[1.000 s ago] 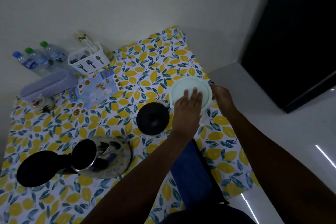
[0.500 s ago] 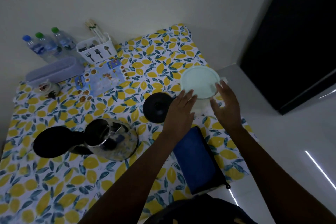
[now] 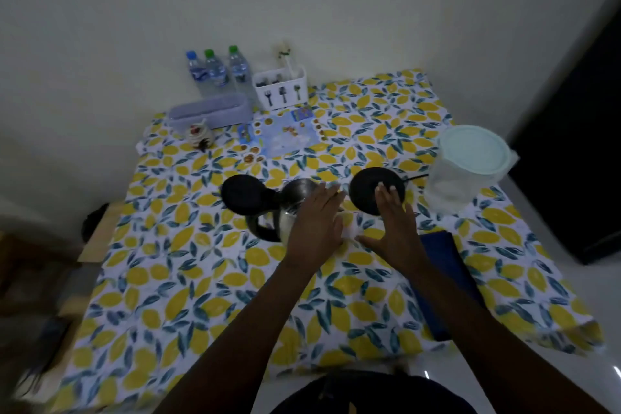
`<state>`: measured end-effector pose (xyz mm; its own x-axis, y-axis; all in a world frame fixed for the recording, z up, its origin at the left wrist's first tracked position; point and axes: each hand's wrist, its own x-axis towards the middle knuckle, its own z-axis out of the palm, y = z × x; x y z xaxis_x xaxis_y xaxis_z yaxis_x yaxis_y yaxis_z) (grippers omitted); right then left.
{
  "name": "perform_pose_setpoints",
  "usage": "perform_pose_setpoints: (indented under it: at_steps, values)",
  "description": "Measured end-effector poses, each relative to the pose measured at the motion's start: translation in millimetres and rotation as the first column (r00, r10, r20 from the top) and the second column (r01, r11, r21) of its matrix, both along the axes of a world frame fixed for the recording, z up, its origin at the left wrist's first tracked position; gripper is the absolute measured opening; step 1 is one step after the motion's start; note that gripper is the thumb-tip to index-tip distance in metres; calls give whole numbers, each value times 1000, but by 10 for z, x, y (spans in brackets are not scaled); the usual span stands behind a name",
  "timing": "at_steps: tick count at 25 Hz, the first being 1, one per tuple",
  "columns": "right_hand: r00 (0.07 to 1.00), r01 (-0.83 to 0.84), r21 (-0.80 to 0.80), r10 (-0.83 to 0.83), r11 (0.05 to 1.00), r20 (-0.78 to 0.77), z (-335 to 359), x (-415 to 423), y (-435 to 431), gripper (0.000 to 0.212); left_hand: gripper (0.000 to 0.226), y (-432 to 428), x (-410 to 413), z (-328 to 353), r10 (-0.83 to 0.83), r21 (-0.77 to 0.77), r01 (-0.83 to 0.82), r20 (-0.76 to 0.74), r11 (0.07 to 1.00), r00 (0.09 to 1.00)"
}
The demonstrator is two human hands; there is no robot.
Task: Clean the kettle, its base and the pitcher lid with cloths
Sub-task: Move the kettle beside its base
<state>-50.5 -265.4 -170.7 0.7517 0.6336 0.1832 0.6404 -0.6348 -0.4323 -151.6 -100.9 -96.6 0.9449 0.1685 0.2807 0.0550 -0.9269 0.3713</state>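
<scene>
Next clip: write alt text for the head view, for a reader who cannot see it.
Two bare hands reach over a lemon-print tablecloth: the left hand is at the open steel kettle, the right hand by the black kettle base. A lidded clear pitcher stands right, a blue cloth near it.

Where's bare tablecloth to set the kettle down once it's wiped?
Widest free patch: the near-left tablecloth, in front of the kettle. Another bare stretch lies at the far right, behind the base and pitcher. Crowded: the far-left edge with bottles, cutlery caddy and the middle.
</scene>
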Motion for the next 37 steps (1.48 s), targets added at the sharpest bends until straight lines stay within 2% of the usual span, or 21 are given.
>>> perform_pose_setpoints:
  at_steps: [3,5,7,9,10,11,14,17,19,22,26,30,33,35,37]
  values:
    - [998,-62,-41,62,997,-16,51,-147,358,110,42,390,-315,103,142,84,-149,86,985,986]
    - [995,-76,-70,72,995,-64,100,-197,555,112,46,618,-506,139,284,85,-301,170,950,944]
    - [992,-70,-78,62,994,-108,137,-194,705,115,62,795,-625,165,478,-93,-469,163,878,863]
    - [985,-61,-51,52,997,-163,182,-178,806,116,79,876,-666,194,576,-381,-523,31,763,817]
    - [981,-57,-27,51,998,-185,203,-173,837,116,82,887,-657,209,564,-470,-500,-6,727,826]
    - [978,-50,3,50,999,-202,221,-172,855,115,81,884,-636,232,537,-497,-462,9,735,844]
    - [966,-16,128,48,992,-253,250,-173,847,109,78,857,-485,329,351,-452,-269,108,850,930]
    - [966,-31,167,73,986,-247,272,-174,836,106,72,792,-249,321,98,-280,-82,44,957,994]
    - [961,-36,179,84,983,-265,279,-178,837,106,65,741,-138,257,10,-187,-20,-54,982,999]
    - [956,-34,216,95,976,-278,280,-176,826,103,58,680,-60,120,4,-149,-29,-165,988,986]
    - [953,-48,248,119,968,-279,244,-154,814,98,43,636,-10,-23,111,-192,-135,-129,972,985]
    - [943,-52,241,127,969,-307,263,-144,780,98,46,662,103,23,114,-163,-151,-216,975,970]
    - [971,-63,147,95,987,-221,157,-142,600,101,46,620,121,60,100,-34,-112,-253,993,962]
    - [996,-65,20,66,998,-63,56,-117,384,96,45,425,110,10,45,98,-25,-206,995,978]
    - [999,-39,-93,40,995,6,-22,-94,122,91,45,144,110,-96,-24,124,43,-153,991,988]
